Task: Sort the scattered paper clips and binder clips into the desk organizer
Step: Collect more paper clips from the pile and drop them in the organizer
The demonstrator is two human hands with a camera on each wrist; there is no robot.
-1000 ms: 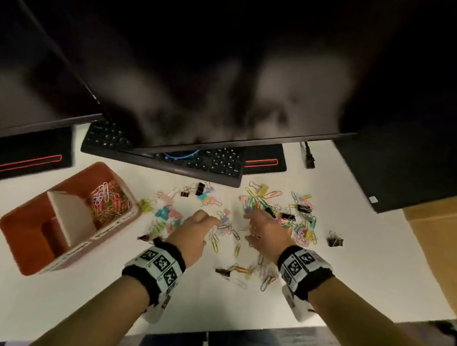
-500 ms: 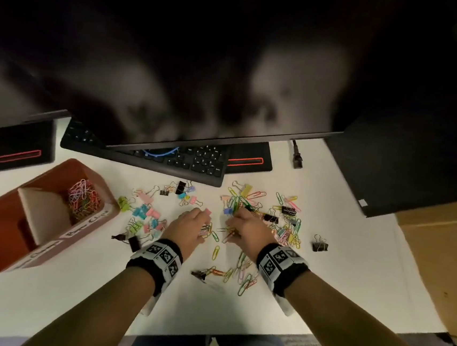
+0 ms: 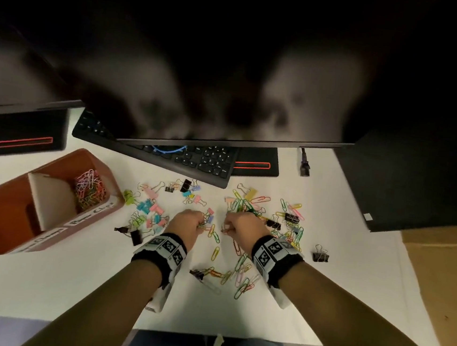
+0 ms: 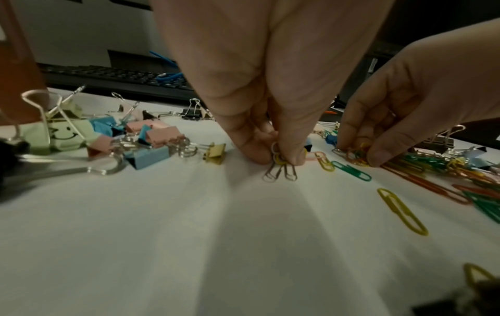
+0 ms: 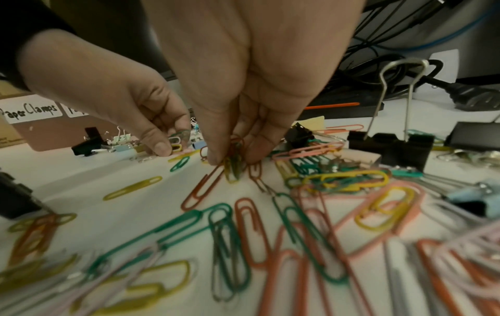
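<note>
1. Since the earlier frames both hands have drawn closer together over the middle of the scatter and their fingers have curled down onto the desk [image 3: 76, 292]; the organizer has not shifted on it.
2. Left hand [image 3: 186, 224]: fingertips pressed together, pinching a small bunch of paper clips [image 4: 281, 164] against the desk, silver loops poking out below the fingers.
3. Right hand [image 3: 243, 228]: thumb and fingers pinching its own bunch of coloured clips [image 5: 234, 162], tips on the desk.
4. Desk organizer [image 3: 0, 245] lies well off to the left of both hands; the left hand is the nearer. Its near-hand compartment already holds paper clips [image 3: 90, 190].
5. Loose paper clips lie just behind and right of the right hand, long axes mixed; pastel binder clips [image 3: 151, 207] sit just left of the left hand.
6. Likely next: lift, carry leftward.
</note>
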